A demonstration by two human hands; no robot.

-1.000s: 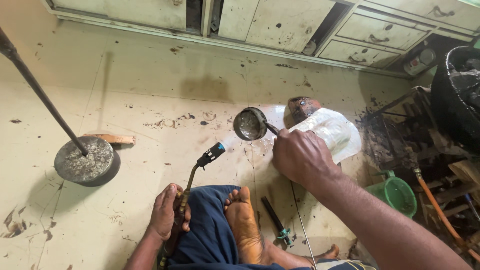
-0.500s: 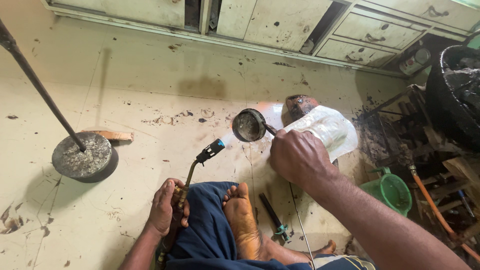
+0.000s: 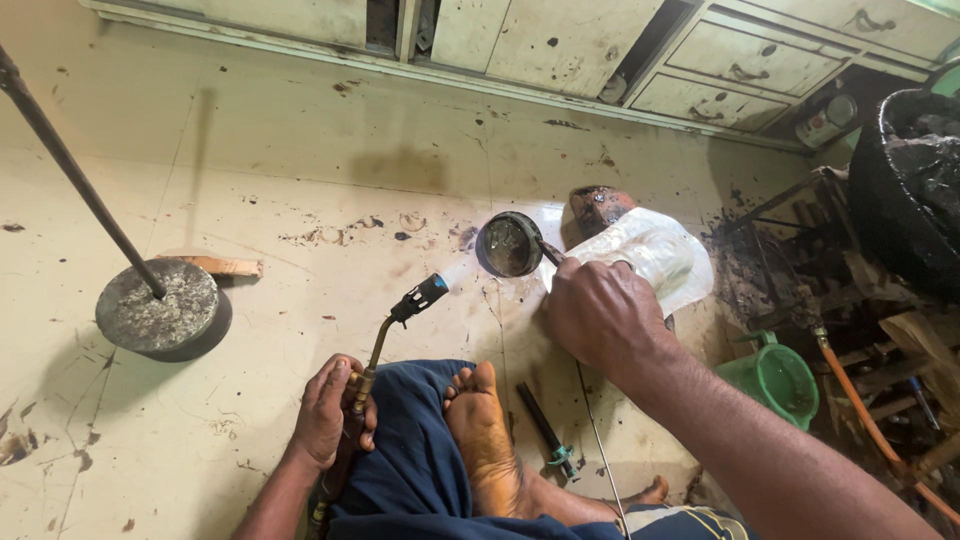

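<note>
Brass torch [image 3: 400, 325], one; round pan [image 3: 510, 244], one

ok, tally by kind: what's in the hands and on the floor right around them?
Brass-necked gas torch, in left hand: 1
Round metal cup on a handle, in right hand: 1
Clear plastic bag: 1
Green plastic mug: 1
Round grey stand base with rod: 1
Dark short rod: 1
Total: 6
</note>
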